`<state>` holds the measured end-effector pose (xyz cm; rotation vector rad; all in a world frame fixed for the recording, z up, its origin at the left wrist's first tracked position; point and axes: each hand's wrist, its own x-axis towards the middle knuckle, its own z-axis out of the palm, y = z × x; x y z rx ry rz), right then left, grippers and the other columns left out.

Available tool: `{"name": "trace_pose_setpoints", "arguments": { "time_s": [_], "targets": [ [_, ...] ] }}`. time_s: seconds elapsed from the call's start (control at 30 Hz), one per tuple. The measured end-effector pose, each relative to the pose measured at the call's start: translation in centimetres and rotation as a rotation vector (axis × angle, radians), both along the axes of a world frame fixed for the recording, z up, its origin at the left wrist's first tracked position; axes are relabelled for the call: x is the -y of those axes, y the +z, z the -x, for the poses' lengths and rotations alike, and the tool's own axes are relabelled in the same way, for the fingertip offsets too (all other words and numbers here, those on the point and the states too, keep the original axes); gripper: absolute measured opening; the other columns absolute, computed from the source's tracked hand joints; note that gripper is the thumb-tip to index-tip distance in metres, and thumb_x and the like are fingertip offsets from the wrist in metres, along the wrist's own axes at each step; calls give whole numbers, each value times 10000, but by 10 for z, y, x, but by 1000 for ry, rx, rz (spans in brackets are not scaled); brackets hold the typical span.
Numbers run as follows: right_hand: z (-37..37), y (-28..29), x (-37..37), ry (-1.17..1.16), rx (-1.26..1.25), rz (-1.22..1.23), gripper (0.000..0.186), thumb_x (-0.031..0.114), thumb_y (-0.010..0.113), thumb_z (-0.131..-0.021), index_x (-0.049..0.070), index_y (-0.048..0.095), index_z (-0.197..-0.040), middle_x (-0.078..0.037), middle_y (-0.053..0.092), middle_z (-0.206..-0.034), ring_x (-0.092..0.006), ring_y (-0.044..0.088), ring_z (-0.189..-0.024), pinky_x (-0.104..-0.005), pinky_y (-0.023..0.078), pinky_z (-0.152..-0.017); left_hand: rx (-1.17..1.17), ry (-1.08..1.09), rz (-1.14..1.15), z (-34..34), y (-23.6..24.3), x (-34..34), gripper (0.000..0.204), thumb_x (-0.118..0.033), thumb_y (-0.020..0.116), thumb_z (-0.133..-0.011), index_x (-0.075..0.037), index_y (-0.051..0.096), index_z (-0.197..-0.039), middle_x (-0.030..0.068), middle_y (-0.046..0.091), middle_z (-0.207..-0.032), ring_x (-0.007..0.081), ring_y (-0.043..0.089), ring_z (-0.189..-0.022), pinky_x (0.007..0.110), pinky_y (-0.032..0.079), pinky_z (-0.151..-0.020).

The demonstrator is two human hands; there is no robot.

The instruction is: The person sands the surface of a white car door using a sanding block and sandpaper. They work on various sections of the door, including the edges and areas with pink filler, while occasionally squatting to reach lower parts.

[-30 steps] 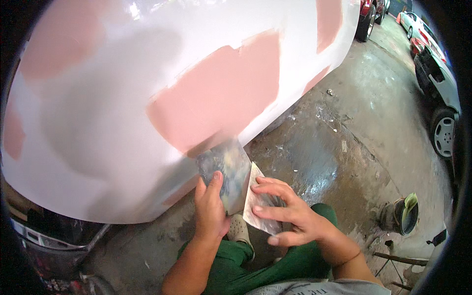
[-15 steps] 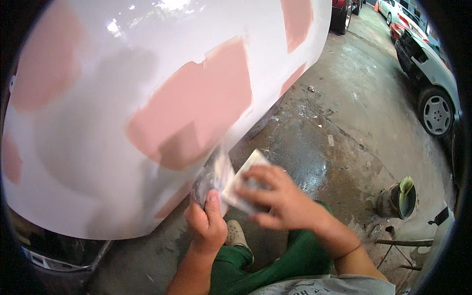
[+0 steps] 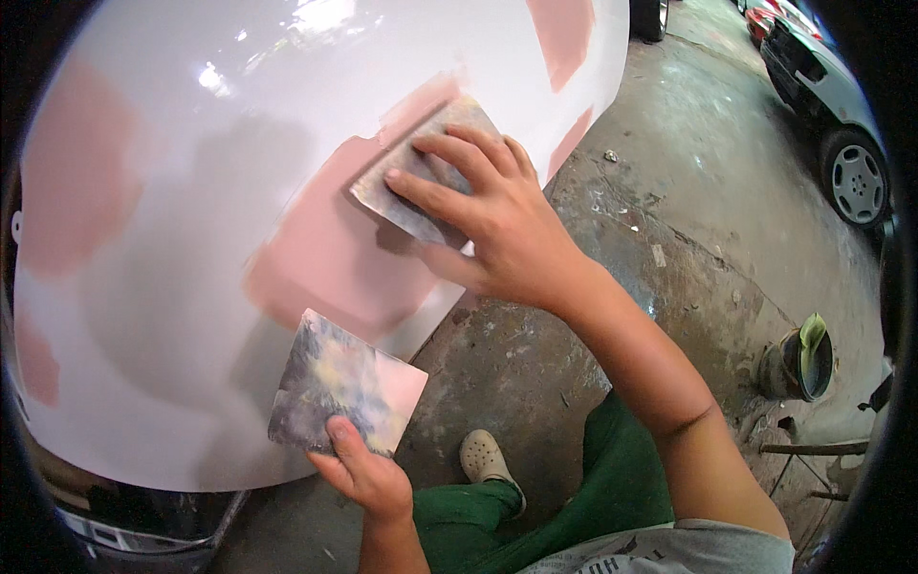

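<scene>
While two plates are out, edges are the danger

Hands apart, each with its own plate: the right hand (image 3: 502, 215) spreads fingers over the grey plate (image 3: 409, 209), which lies over the pink patch (image 3: 311, 239) on the white car panel (image 3: 225, 383). Uneven finger pressure could tip it and score a ridge! Nearer the body, the left hand (image 3: 375, 483) pinches the mottled plate (image 3: 344, 383); a loose wrist might knock its corner into the patch.

Stretches as stained concrete floor (image 3: 732, 196) beneath a bucket (image 3: 779, 371), a beige clog (image 3: 483, 456) left of the bucket, a car wheel (image 3: 854, 177) beyond.
</scene>
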<state>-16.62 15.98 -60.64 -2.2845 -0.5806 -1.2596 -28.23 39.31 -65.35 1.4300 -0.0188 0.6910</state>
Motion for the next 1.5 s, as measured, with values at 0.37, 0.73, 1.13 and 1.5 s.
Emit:
{"name": "trace_pose_setpoints", "arguments": {
  "time_s": [0.37,0.73,1.13,1.5],
  "targets": [
    [-21,28,-9,-33,107,-11,525,330,737,-729,246,663,-1242,-109,535,-1300,-348,473,-1275,-659,371,-990,-22,-6,-40,-1,-4,-6,490,-187,522,-1036,73,380,-1427,241,499,-1396,308,550,-1239,439,464,-1044],
    [-32,-11,-12,0,79,12,596,310,768,-679,274,650,-1263,-87,531,-1315,-350,461,-1294,-645,386,-977,-87,161,17,15,-2,-22,568,-261,573,-1020,69,373,-1435,250,496,-1408,330,556,-1235,467,466,-1047],
    [-14,-195,-13,12,-254,124,651,316,798,-675,295,636,-1306,-88,481,-1427,-356,379,-1397,-677,296,-1098,-181,113,-17,12,6,-21,601,-273,572,-1021,85,345,-1447,255,452,-1456,331,528,-1280,460,430,-1082],
    [120,-77,-4,1029,-605,-497,630,350,715,-861,131,566,-1433,-228,392,-1512,-406,372,-1411,-529,264,-1167,-530,-418,335,-27,-8,15,367,-178,528,-1034,14,466,-1340,136,583,-1247,237,585,-1121,397,462,-992]
  ]
}}
